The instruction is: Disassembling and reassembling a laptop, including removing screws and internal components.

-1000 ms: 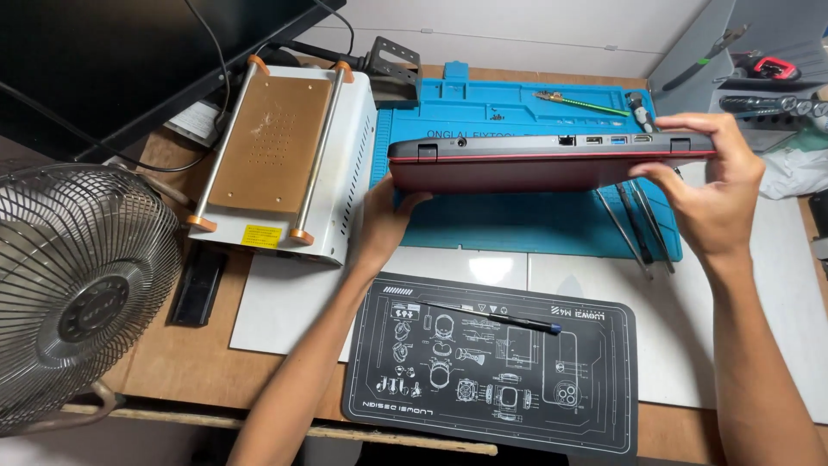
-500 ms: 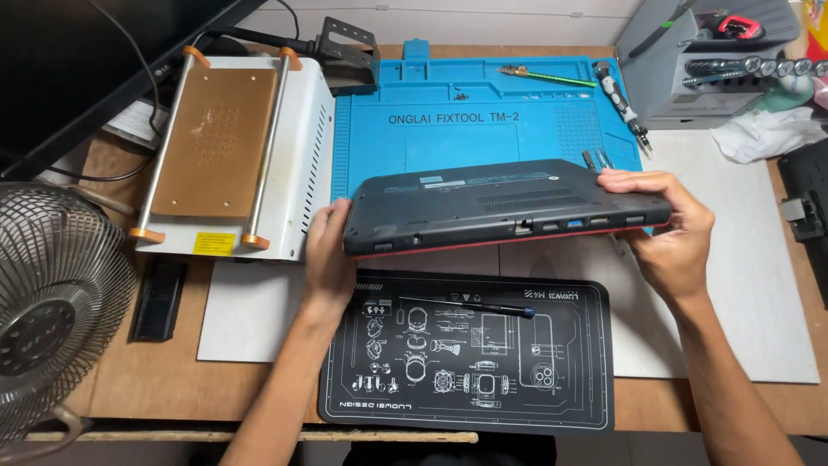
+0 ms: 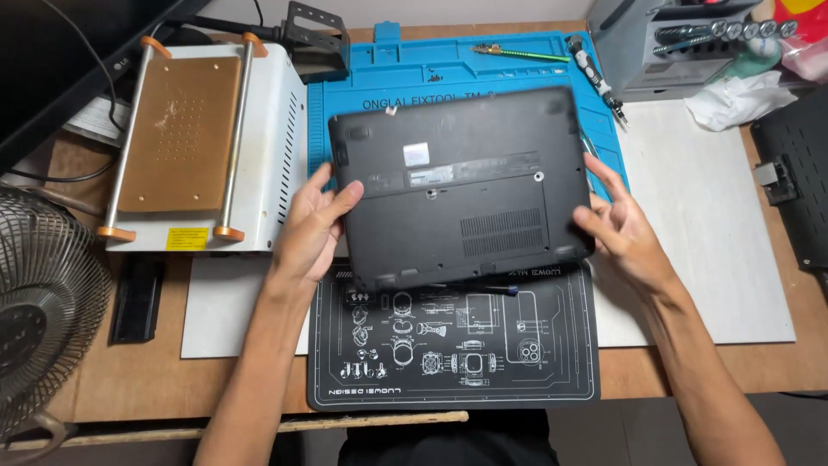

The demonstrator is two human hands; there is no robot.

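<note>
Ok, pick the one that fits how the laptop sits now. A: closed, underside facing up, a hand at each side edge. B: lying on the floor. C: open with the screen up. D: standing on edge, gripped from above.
A: the black laptop shows its vented underside, with the left hand and right hand at its sides above the blue mat.

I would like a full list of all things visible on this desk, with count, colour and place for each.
laptop: one, black, underside up, centre
blue mat: one, under laptop
black mat: one, white drawings, front
heating plate machine: one, white with copper top, left
fan: one, grey, far left
screwdriver: one, black, on blue mat
tool rack: one, grey, back right
left hand: at laptop's left edge
right hand: at laptop's right edge
</note>
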